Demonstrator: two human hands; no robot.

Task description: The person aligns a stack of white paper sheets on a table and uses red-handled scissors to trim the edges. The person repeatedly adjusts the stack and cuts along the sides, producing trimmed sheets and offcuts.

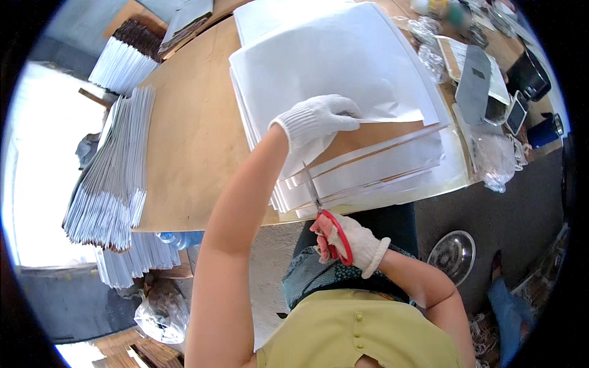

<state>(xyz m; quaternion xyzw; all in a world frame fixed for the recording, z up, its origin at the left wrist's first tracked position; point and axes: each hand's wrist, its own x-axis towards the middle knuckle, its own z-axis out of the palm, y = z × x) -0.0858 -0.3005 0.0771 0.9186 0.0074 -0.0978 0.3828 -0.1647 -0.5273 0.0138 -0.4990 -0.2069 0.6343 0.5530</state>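
A stack of large white sheets [325, 67] lies on the table before me, its near edges uneven and layered. My left hand [316, 122], in a white knit glove, pinches the near edge of the top sheet. That edge is bent back, and a brown surface [374, 136] shows beneath it. Below, at the table's front edge, my right hand [353, 245] wears a white glove with reddish fingers. It is wrapped round a pair of scissors [343, 236] with red handles. Their blades point up toward the stack, close to the left hand, and look closed or nearly so.
Folded white bundles [113, 178] line the table's left side. On the right are a grey flat piece [473, 83], a phone [516, 113], a black mug [529, 76], a blue bottle [545, 130] and clear plastic bags [496, 161]. A round transparent lid or basin [453, 256] is on the floor.
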